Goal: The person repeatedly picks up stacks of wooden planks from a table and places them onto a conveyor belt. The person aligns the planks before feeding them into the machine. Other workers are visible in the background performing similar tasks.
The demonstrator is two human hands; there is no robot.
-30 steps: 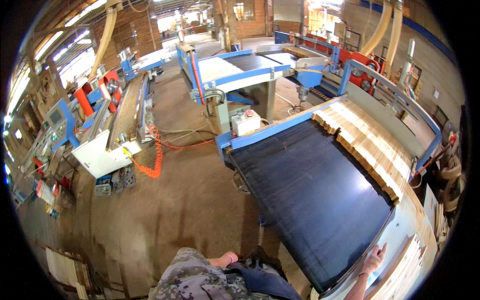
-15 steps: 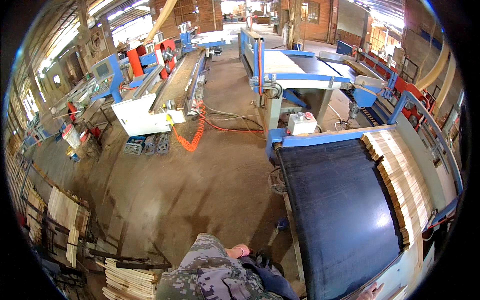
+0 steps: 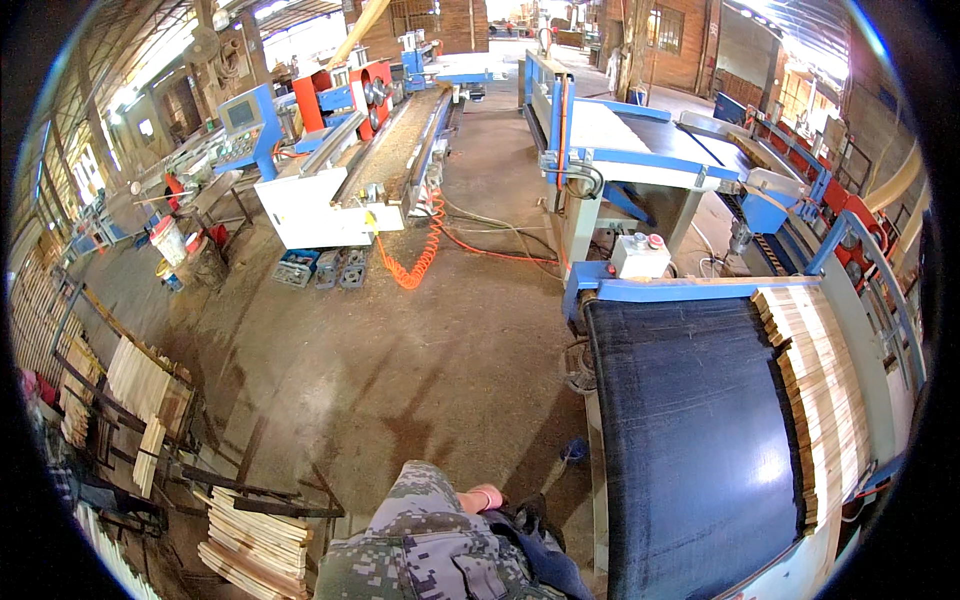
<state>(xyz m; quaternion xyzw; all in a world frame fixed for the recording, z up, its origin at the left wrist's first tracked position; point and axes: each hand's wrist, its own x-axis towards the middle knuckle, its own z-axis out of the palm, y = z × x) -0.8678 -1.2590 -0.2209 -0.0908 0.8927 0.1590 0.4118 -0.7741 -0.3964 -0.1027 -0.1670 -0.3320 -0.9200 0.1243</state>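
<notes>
Neither of my hands shows at this moment. My legs in camouflage trousers (image 3: 430, 550) are at the lower edge, with a pink shoe (image 3: 487, 497) just beyond them. To my right runs a conveyor with a wide black belt (image 3: 690, 420). Along the belt's right side lies a row of pale wooden strips (image 3: 825, 390), packed side by side with uneven ends. A blue rail (image 3: 700, 290) crosses the belt's far end, and a white control box (image 3: 640, 257) with a red button sits just behind it.
Stacked wooden strips (image 3: 258, 540) lie at the lower left beside dark metal bars (image 3: 240, 485). A long machine (image 3: 320, 215) with a blue control panel (image 3: 245, 130) stands at the far left. An orange coiled hose (image 3: 410, 275) hangs to the floor, where cables run across.
A hand at the belt's near right corner has left the view. The view has turned slightly left, so the machines and the belt appear further right. The wooden strips still lie on the belt.
</notes>
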